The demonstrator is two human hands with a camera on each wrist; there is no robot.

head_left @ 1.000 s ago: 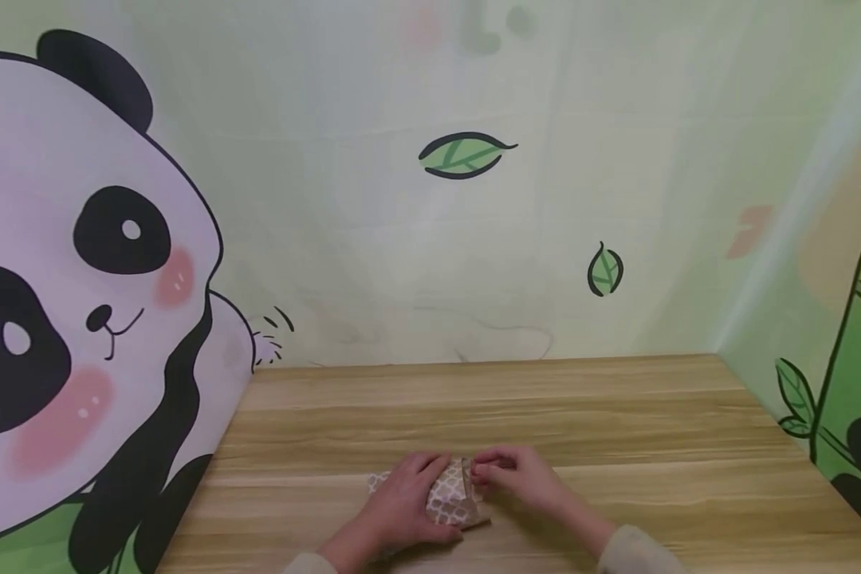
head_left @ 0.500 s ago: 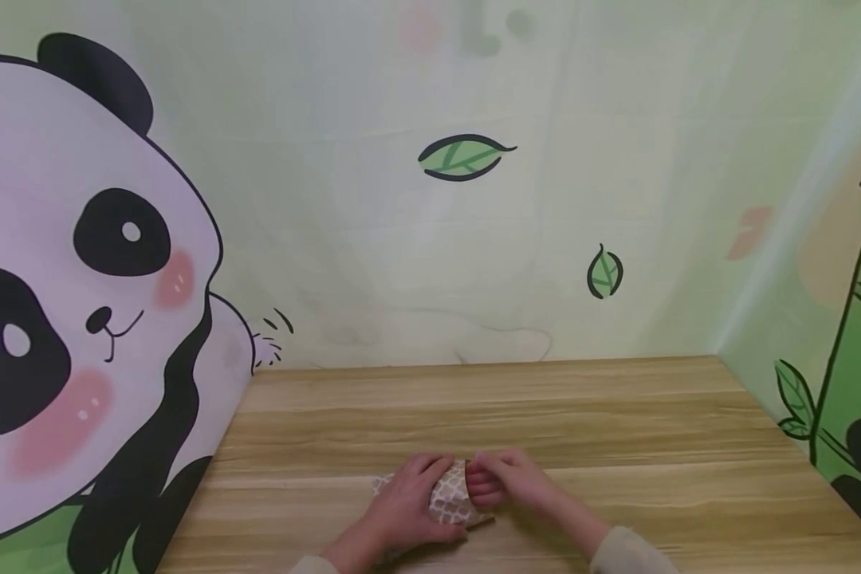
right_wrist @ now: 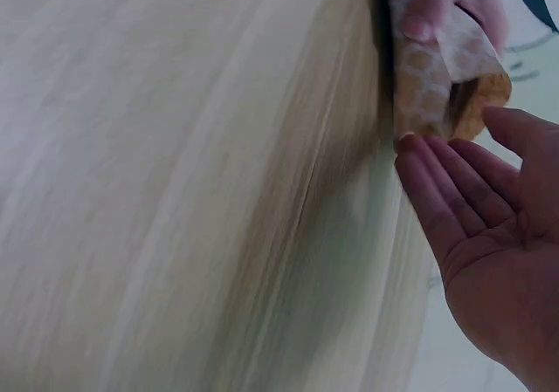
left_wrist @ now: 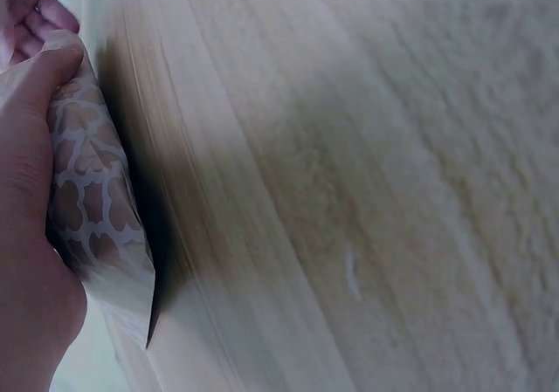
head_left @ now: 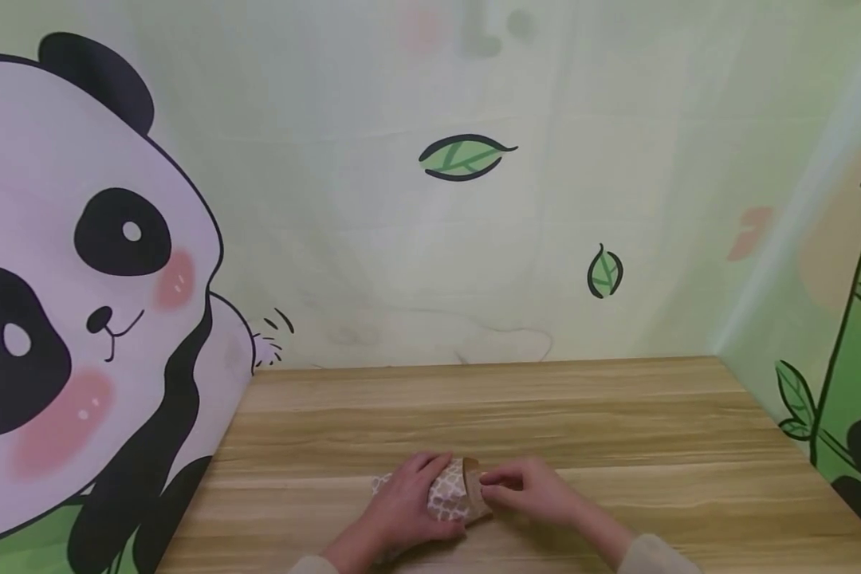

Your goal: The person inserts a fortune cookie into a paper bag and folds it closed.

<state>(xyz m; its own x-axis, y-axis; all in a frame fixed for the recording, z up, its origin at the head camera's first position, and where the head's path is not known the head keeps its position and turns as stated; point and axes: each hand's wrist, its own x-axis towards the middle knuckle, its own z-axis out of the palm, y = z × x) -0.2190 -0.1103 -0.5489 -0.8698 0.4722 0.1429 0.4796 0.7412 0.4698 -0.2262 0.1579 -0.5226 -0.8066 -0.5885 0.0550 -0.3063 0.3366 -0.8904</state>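
A brown paper packet with a white net-like pattern [head_left: 448, 496] lies on the table near its front. My left hand [head_left: 409, 498] grips it from above, fingers over the far side and thumb along the near side. In the left wrist view the patterned paper [left_wrist: 92, 182] bulges beside that thumb. The packet's right end gapes, and its plain brown inside [right_wrist: 485, 99] shows in the right wrist view. My right hand [head_left: 527, 490] is at this end, fingertips right at the paper's edge, thumb and fingers apart. What the packet contains is hidden.
The wood-grain table [head_left: 617, 414] extends to a pale backdrop [head_left: 373, 263] behind it. A panda [head_left: 136, 319] is printed on the left and green bamboo [head_left: 854, 343] on the right.
My right fingers pressed in at the packet's open end half a second ago; now they have drawn back slightly to the right, and the brown end flap shows. My left hand stays on the packet.
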